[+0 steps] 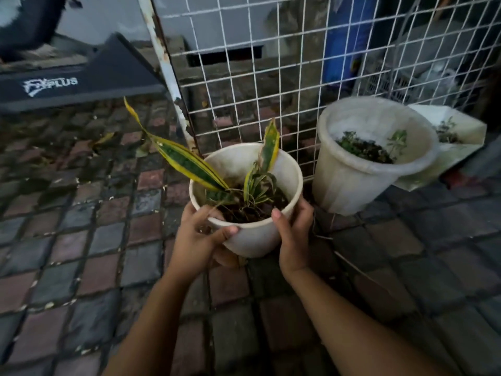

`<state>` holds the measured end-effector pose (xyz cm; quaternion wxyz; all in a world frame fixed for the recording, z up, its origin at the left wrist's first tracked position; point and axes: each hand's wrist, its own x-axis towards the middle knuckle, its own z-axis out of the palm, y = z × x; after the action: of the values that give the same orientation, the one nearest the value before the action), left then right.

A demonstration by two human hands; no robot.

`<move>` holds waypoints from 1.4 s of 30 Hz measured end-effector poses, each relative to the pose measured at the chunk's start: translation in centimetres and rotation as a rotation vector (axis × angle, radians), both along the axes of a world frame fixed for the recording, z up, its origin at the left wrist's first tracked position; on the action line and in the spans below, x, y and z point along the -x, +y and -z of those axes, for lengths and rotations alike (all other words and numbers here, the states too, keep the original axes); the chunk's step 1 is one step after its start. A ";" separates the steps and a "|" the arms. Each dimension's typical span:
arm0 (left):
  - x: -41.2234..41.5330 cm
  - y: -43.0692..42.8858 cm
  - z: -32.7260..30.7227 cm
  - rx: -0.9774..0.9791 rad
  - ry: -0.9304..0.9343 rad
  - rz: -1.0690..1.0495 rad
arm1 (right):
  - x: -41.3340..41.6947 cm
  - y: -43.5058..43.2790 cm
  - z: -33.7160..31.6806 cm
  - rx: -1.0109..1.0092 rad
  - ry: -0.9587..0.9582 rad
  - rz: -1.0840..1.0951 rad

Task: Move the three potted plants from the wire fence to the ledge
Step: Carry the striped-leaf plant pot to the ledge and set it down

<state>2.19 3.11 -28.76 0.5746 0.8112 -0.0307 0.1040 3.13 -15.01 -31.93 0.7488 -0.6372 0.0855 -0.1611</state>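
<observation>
White pot (pixel 252 234) of striped leaves is gripped by left hand (pixel 195 240) and right hand (pixel 294 237); two pots (pixel 352 180) wait by the fence (pixel 271 77).

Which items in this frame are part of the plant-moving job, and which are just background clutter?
Job items: snake plant pot held by left hand and right hand; taller white pot; square white planter; wire fence.

Lying about: black board with lettering; blue container and grey crate behind the fence.
</observation>
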 end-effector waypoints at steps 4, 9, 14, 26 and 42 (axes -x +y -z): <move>-1.2 3.1 -1.1 0.108 0.017 0.130 | 2.6 1.2 0.9 0.020 -0.005 -0.014; -0.2 4.3 0.9 0.323 -0.015 0.098 | 3.0 1.0 2.9 -0.056 0.081 -0.087; 1.5 1.5 3.2 0.508 0.072 -0.038 | -0.5 -2.1 3.3 -0.062 0.258 -0.310; 0.4 -0.8 6.1 0.324 0.333 -0.055 | -2.6 -2.5 4.0 -0.122 0.376 -0.490; 2.7 1.6 5.2 0.503 0.409 0.004 | 1.2 1.0 0.7 -0.190 0.336 -0.437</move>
<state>-0.54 4.75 -33.97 0.7515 0.6478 0.1104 -0.0577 1.96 -13.97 -32.58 0.7975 -0.5852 0.0838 0.1207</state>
